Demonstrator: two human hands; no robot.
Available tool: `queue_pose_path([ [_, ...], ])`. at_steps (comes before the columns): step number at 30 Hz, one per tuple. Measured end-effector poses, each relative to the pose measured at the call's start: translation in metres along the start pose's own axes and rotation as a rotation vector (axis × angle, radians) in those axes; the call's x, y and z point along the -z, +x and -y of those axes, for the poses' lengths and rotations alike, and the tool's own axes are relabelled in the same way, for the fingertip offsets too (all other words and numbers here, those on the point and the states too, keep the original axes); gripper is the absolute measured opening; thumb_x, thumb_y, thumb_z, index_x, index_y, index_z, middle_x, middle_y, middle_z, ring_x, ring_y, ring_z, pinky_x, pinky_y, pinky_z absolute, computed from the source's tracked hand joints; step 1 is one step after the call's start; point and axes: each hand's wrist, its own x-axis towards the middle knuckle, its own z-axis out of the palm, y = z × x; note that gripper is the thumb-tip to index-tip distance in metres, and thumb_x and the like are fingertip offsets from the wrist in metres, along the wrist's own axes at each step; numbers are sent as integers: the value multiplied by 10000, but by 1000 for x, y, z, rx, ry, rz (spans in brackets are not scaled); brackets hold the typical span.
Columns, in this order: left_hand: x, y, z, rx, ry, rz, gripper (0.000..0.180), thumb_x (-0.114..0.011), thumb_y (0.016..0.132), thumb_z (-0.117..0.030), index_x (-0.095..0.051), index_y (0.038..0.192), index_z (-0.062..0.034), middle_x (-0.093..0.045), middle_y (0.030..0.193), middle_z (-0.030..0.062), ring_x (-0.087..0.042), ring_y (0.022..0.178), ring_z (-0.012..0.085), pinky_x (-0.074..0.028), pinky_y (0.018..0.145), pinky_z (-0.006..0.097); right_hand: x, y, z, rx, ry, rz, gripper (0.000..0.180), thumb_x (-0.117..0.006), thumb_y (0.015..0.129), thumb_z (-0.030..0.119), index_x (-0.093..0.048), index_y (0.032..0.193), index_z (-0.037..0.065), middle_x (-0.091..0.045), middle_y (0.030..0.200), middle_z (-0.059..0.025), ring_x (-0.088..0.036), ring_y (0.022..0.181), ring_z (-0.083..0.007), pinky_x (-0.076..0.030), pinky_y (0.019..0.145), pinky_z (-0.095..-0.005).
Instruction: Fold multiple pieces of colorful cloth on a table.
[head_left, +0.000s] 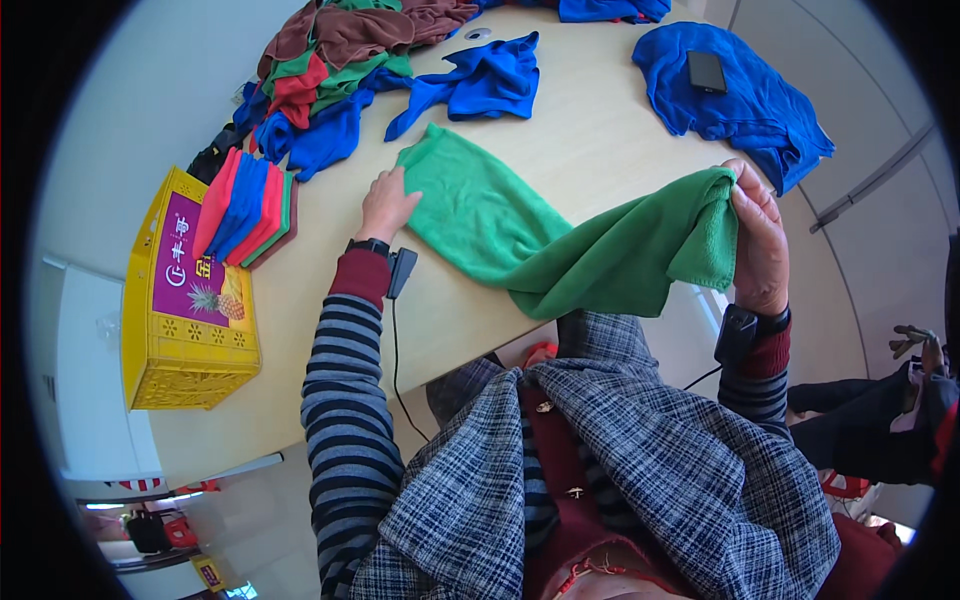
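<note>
Right hand [762, 235] pinched green cloth [480, 205]; left hand [388, 207] touched it, fingers' grip unclear. Folded stack [243, 213] looked done; loose pile [345, 42] wasn't.

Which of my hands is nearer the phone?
Right. In view, your right hand, holding green cloth, is below and right of the phone; your left hand is farther, lower and left.

A loose outer garment [690, 440] in dark-and-white check falls over a maroon front [565, 455] dotted with small shiny fastenings [545, 407]. Black-and-grey striped sleeves [345, 395] end in maroon cuffs [360, 277]. Each wrist wears a black band [369, 246] and a boxy black device [401, 273] trailing a thin dark cable [397, 370]; red cord [572, 576] shows at the neck.
</note>
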Motion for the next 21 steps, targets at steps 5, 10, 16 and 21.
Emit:
queue_pose_path([
  [5, 3, -11, 11, 238, 38, 100, 253, -709, 857, -263, -686, 961, -33, -702, 943, 196, -660, 954, 403, -514, 850, 495, -2, 7, 0, 26, 36, -37, 212, -544, 1011, 102, -576, 1207, 27, -686, 1088, -91, -693, 989, -173, -560, 906, -307],
  [10, 32, -41, 71, 254, -318, 264, 215, -702, 869, -245, -663, 811, -41, -663, 732, 87, -655, 691, 269, -509, 622, 412, -10, 21, 10, -3, 59, 19, 212, -535, 1016, 93, -580, 1210, 19, -685, 1105, -100, -690, 1018, -181, -556, 926, -319],
  [16, 145, -82, 95, 523, -918, 349, 157, -680, 906, -253, -664, 830, -117, -577, 666, -41, -542, 556, 70, -382, 456, 225, 17, 39, 28, -39, 120, 70, 264, -519, 1034, 119, -576, 1259, -6, -686, 1155, -125, -694, 1013, -214, -561, 935, -338],
  [21, 191, -107, 139, 836, -1395, 134, 152, -666, 934, -251, -654, 951, -101, -659, 792, -10, -618, 657, 112, -453, 524, 234, 38, 77, -8, -297, 363, -100, 299, -514, 1044, 144, -574, 1284, -23, -676, 1201, -157, -683, 1045, -242, -552, 973, -371],
])
